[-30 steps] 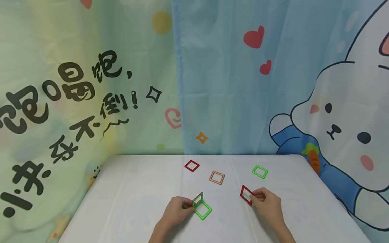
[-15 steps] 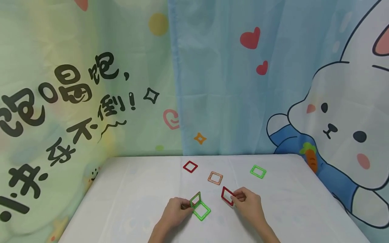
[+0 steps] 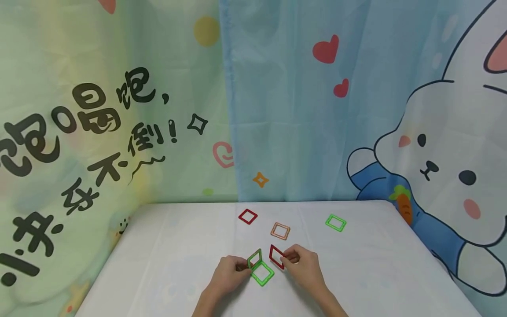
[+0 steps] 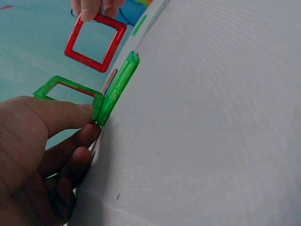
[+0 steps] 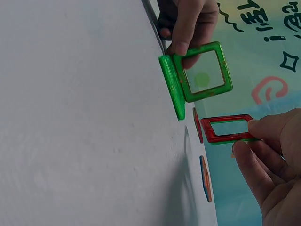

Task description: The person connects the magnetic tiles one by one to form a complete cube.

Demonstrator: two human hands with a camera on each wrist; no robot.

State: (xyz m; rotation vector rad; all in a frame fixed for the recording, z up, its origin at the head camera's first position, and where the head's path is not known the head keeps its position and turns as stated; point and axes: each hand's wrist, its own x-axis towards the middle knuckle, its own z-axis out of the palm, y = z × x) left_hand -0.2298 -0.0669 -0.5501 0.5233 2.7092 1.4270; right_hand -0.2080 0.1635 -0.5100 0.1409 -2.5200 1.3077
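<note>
In the head view my left hand [image 3: 229,274] pinches a green square magnetic tile [image 5: 227,73] that stands upright at the edge of a flat green square tile [image 3: 268,279]. The two green tiles touch along one side. A bit of red shows at the upright tile's frame; I cannot tell what it belongs to. To their right my right hand [image 3: 305,266] pinches a red square tile [image 4: 114,48] by its edge between thumb and fingers. That red tile is tilted up, held off the table and apart from the green pair.
Farther back on the white table [image 3: 178,237] lie a red square tile [image 3: 243,213], an orange square tile [image 3: 288,234] and a green square tile [image 3: 333,228]. A printed curtain [image 3: 277,132] hangs behind the table's far edge.
My right hand has moved left with the red tile, bringing it close to the green pair. The left hand keeps its hold on the upright green tile.
</note>
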